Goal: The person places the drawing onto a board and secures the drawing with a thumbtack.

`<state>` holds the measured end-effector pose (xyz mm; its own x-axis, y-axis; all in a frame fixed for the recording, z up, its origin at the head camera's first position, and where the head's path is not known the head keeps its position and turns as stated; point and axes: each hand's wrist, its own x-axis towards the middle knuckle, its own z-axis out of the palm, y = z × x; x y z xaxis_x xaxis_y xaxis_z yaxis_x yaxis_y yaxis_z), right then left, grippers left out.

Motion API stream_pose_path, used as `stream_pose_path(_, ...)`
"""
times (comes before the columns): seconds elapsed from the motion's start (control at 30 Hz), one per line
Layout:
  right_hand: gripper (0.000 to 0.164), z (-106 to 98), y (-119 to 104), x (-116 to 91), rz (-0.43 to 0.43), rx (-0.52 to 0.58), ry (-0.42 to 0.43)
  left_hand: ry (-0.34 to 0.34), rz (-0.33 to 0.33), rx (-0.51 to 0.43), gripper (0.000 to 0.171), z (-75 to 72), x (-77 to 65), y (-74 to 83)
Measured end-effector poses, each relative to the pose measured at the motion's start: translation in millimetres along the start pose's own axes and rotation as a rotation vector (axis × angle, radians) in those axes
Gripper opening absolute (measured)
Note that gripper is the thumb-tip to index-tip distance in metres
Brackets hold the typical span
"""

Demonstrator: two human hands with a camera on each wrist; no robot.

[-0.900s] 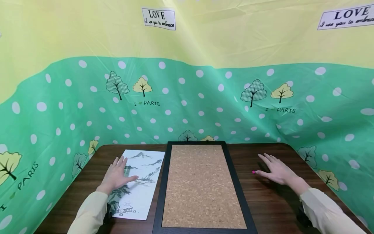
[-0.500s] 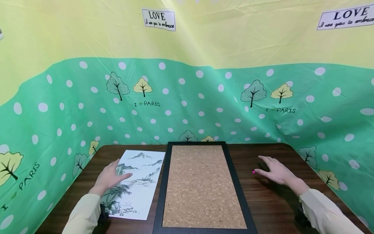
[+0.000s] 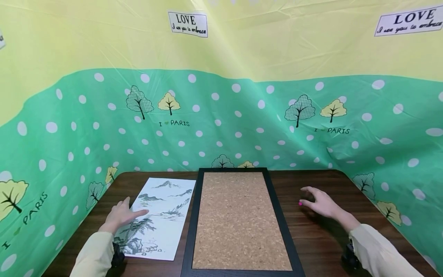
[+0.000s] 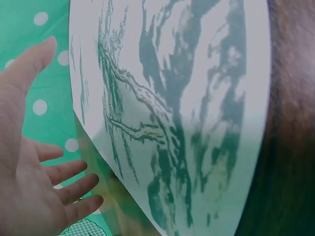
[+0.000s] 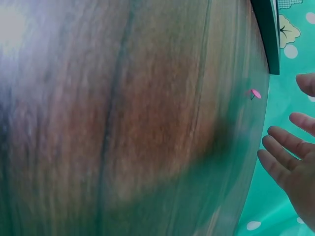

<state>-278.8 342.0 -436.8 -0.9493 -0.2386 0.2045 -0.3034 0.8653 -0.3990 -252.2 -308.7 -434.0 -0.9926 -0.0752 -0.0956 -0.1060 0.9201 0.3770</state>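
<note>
A sheet of paper (image 3: pixel 166 215) printed with a grey-green ink landscape lies on the left of the table. My left hand (image 3: pixel 121 215) hovers over its left edge, fingers spread and thumb pointing inward; it holds nothing. In the left wrist view this hand (image 4: pixel 44 172) appears beside the sheet (image 4: pixel 187 98). A cork board (image 3: pixel 238 219) in a black frame occupies the middle. To its right a small pink thumbtack (image 3: pixel 300 204) lies on the wood, its head and thin point visible in the right wrist view. My right hand (image 3: pixel 322 202) is beside the thumbtack, fingers relaxed, thumb tip close to it.
The dark wooden table (image 3: pixel 287 184) has rounded far corners. Behind it hangs a green and yellow cloth (image 3: pixel 242 115) with white dots and printed trees. The frame's corner (image 5: pixel 270 49) shows at the upper right of the right wrist view.
My left hand has drawn back leftward and toward me, uncovering more of the sheet. The right hand has shifted slightly left, with its thumb nearer the thumbtack.
</note>
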Motion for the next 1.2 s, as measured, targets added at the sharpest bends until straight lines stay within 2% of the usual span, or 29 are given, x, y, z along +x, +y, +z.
stream_pose_path(0.27,0.041,3.2,-6.1,-3.4,0.047,0.133,-0.057,0.069,-0.014,0.003,0.097,-0.3,-0.7,-7.3)
stream_pose_path(0.6,0.036,12.8,-0.9,-3.4,0.105,0.219,-0.084,0.081,-0.05,-0.007,0.084,4.0,0.5,-12.8)
stream_pose_path(0.9,0.019,15.8,4.8,0.2,0.13,0.191,-0.04,0.08,-0.099,-0.088,0.08,7.1,3.3,-8.8)
stream_pose_path(1.07,0.018,16.2,1.8,0.9,0.09,0.202,-0.032,0.073,-0.127,-0.13,0.075,10.0,7.6,-8.2)
stream_pose_path(1.2,0.017,16.5,-1.1,2.7,0.116,0.196,-0.042,0.067,-0.158,-0.185,0.072,9.9,9.4,-6.7)
